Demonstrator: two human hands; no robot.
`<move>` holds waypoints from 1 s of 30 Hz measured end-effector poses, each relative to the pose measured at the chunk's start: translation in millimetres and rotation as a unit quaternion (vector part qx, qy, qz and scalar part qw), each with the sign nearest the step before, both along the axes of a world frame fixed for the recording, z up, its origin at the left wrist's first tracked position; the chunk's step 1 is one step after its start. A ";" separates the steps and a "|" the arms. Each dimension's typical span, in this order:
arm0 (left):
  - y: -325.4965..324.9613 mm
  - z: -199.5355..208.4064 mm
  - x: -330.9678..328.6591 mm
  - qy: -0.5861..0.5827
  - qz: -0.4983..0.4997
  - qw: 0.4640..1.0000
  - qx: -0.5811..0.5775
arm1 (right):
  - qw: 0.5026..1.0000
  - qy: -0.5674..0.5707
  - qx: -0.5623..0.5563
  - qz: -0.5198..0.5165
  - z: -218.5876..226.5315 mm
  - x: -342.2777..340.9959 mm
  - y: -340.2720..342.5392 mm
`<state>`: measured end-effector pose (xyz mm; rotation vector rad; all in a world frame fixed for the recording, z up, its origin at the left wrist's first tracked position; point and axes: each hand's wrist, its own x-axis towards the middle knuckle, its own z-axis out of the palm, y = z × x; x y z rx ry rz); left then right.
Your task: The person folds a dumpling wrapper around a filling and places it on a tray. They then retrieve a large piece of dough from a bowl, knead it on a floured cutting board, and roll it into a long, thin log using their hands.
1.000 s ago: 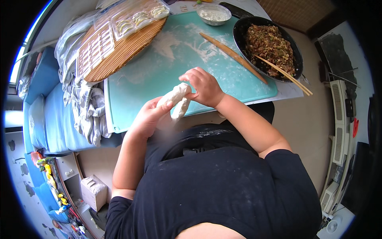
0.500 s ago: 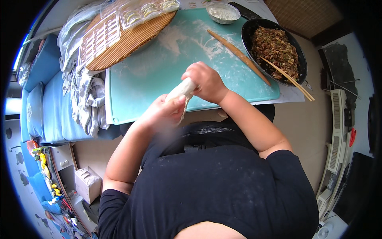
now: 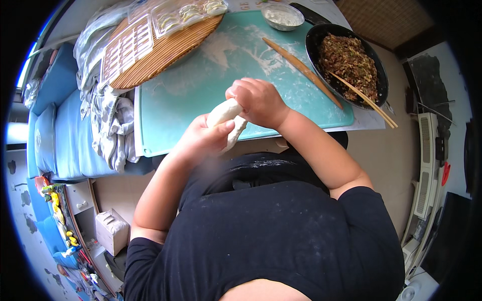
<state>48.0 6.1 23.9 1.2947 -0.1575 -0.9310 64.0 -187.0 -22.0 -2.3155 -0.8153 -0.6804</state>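
A thick piece of white dough (image 3: 223,113) is held between my two hands, above the near edge of a floured turquoise mat (image 3: 175,110). My left hand (image 3: 205,136) grips it from below, thumb across it, and a second fold of the dough shows past that thumb. Fingers of my right hand (image 3: 257,101) are curled round the upper right end of the dough; their tips are partly hidden. Beyond my right hand a wooden rolling pin (image 3: 301,71) lies slanting across the mat.
At the right a black pan (image 3: 384,83) holds chopped filling (image 3: 349,62), with chopsticks (image 3: 364,99) across its rim. A bowl of flour (image 3: 282,17) stands at the back. Plastic trays (image 3: 128,50), one with dumplings (image 3: 191,12), rest on a round slatted board (image 3: 165,57) at the far left.
The dough has bent over between my hands, and more of its lower fold shows. My right hand has shifted slightly left; the things on the mat stay put.
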 end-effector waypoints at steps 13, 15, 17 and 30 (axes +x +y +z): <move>-4.5 -26.2 10.8 -0.059 -0.038 0.994 0.086 | 0.962 0.202 -0.179 -0.047 10.7 -11.2 20.2; 2.1 -24.5 9.9 -0.036 -0.085 0.988 0.127 | 0.987 0.079 -0.141 -0.024 0.2 -12.8 13.5; 1.2 -15.7 8.2 0.003 -0.088 0.989 0.117 | 0.996 -0.017 -0.089 -0.012 -22.4 -8.7 2.0; -7.7 -29.1 13.3 -0.137 -0.049 0.986 0.082 | 0.971 0.223 -0.001 -0.083 1.5 -16.9 13.8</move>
